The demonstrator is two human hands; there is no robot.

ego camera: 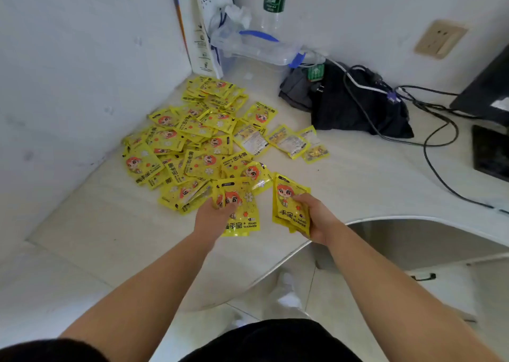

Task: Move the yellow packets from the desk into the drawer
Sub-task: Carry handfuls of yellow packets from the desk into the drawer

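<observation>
looking down at a pale desk (110,224) set into a corner. gripping a few yellow packets (243,221) in the left hand (213,213), fingers curled round them, just above the desk's near edge. clutching a second small stack (287,207) in the right hand (316,218). beyond both, sprawled toward the wall: a large heap of packets (192,146), a few strays face down beside it. no drawer clearly in sight. judging by that heap: early in the job, most yet to move.
</observation>
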